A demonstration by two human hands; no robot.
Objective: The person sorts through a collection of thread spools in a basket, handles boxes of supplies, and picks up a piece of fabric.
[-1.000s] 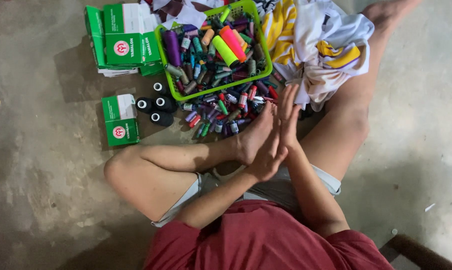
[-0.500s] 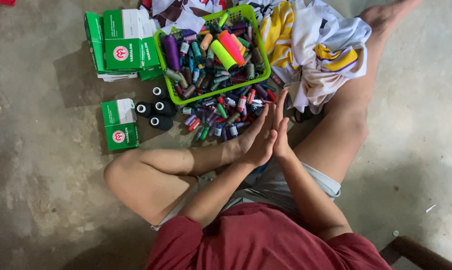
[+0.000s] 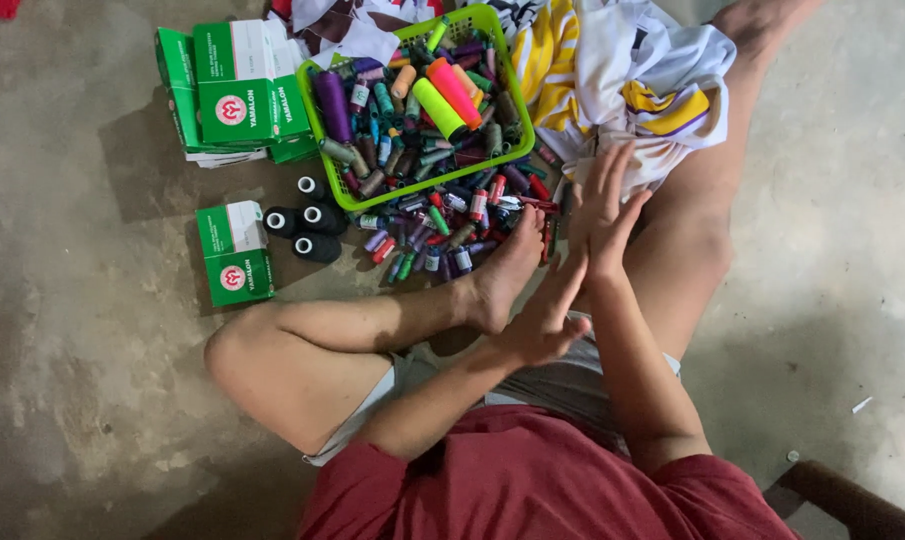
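Hands sit in front of the torso, above the folded leg. I see the left hand point(image 3: 544, 325) low, fingers loosely together and extended, empty, resting near the bare foot point(image 3: 507, 268). I see the right hand point(image 3: 604, 205) higher, fingers spread apart and straight, empty, its fingertips just over the edge of the white and yellow garment point(image 3: 637, 85).

Nearest items are the loose thread spools point(image 3: 452, 215), heaped on the concrete floor point(image 3: 82, 380) between the foot and the green basket point(image 3: 492, 22). I judge each spool light, rigid at the core and soft on the wound surface; round sides roll readily, so I would take hold across the wound middle, thumb opposite fingers. Spools in the heap lie on their sides with long axes pointing in mixed directions; no common heading can be read.

The basket holds larger cones, including a neon yellow cone point(image 3: 438, 108) and a pink cone point(image 3: 454, 92), both lying tilted, long axes running from upper left to lower right, narrow ends up-left.

Four black spools point(image 3: 307, 232) stand or lie just beside a small green box point(image 3: 234, 255). Stacked green boxes point(image 3: 234, 95) sit left of the basket.
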